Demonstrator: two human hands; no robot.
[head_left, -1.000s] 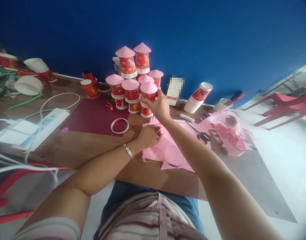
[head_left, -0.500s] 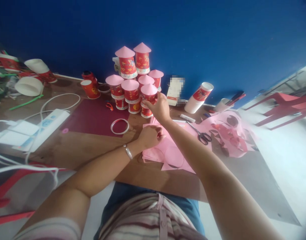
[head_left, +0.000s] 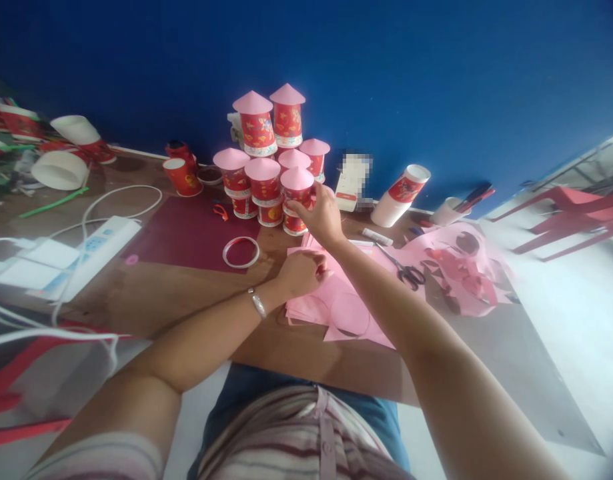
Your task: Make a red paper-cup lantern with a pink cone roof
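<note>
My right hand (head_left: pixel 325 217) is closed around a red paper cup (head_left: pixel 298 195), thumb on its near left side and fingers on the right. This cup wears a pink paper cone (head_left: pixel 297 178) and sits on a lower red cup (head_left: pixel 294 225) at the front right of a stack. Behind and beside it stand several cups with matching cones (head_left: pixel 263 169), two of them highest at the back. Curled above pink paper sheets (head_left: pixel 311 310) is my left hand (head_left: pixel 300 272); its palm is hidden, so its contents cannot be made out.
Scissors (head_left: pixel 410 275), a glue stick (head_left: pixel 377 237) and pink offcuts (head_left: pixel 466 280) lie to the right. A tape roll (head_left: pixel 241 265) rests on a maroon sheet (head_left: pixel 186 243). Farther left is a power strip (head_left: pixel 99 257) with white cables. White-and-red cups (head_left: pixel 391 210) lean near the blue wall (head_left: pixel 411 80).
The coned cup in my right hand has shifted slightly left against the neighbouring cups. The whole view has moved a little; my left hand keeps its curled pose.
</note>
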